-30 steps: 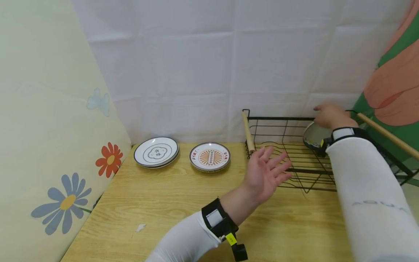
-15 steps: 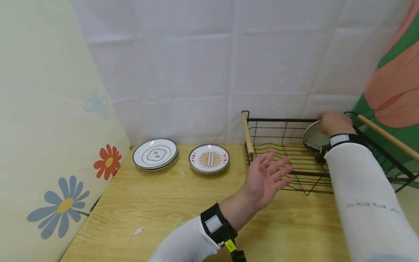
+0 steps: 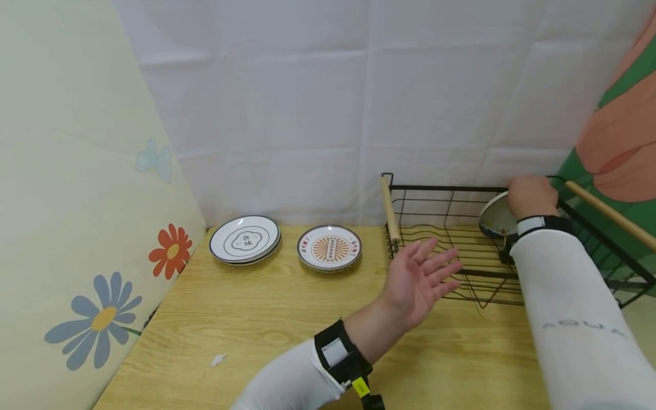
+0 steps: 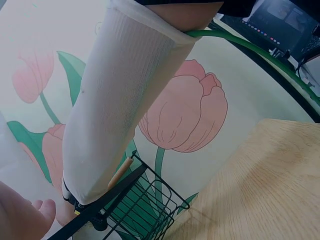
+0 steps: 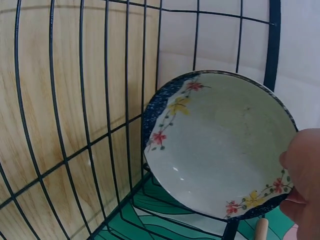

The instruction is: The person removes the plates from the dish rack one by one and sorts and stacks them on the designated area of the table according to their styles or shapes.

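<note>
My right hand reaches into the right end of the black wire dish rack. It pinches the rim of a flower-patterned bowl with a dark blue edge. In the right wrist view the bowl stands on its side against the wires, its inside facing the camera, with thumb and fingers at its edge. The head view shows only the left part of the bowl; the hand hides the rest. My left hand is held palm up with fingers spread, near the rack's front left corner, holding nothing.
A stack of white plates with dark rims lies at the back left of the wooden table. Beside it sits a smaller stack of orange-patterned plates. Wooden handles top the rack's ends. A white scrap lies front left.
My right hand's outstretched index finger has come down, and the hand now grips the bowl's rim. The bowl has shifted slightly right. My left hand has stayed nearly still.
</note>
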`<state>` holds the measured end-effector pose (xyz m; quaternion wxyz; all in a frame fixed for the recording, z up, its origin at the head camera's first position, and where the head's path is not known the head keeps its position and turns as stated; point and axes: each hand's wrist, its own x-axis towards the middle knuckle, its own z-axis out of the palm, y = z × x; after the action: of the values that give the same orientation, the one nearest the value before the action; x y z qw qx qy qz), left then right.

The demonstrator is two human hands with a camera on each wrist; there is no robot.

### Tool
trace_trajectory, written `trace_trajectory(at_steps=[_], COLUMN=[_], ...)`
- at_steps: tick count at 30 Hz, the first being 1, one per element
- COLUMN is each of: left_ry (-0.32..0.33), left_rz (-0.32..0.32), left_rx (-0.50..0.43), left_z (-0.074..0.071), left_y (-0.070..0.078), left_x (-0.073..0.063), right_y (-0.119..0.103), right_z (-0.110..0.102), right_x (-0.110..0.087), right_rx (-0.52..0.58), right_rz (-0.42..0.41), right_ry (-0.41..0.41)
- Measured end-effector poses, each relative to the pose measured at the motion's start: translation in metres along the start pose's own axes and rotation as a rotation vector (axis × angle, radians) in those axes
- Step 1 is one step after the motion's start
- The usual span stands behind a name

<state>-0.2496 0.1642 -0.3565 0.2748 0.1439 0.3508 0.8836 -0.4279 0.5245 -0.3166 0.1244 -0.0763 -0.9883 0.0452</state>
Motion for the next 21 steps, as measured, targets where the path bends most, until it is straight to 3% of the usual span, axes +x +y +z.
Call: trace_trajectory(at_steps=[10,14,21], left_ry=[-0.012,-0.010,-0.026], left_rz=[0.019,0.032,0.054], left_rx=[0.012,0.030,0.065], left_z=[0.003,0.003,-0.004], left_y=[-0.001,0.003,0.019], left_x=[-0.001,0.000,0.000], right_y=[0.013,0.010,-0.002], right_z=[0.000,-0.017,-0.065], right_x=[-0.009,-0.013,-0.008], right_rx=[0.014,-0.014,-0.073], right_rz=[0.012,-0.029,-0.112], right_ry=[0.073,0.065,0.083])
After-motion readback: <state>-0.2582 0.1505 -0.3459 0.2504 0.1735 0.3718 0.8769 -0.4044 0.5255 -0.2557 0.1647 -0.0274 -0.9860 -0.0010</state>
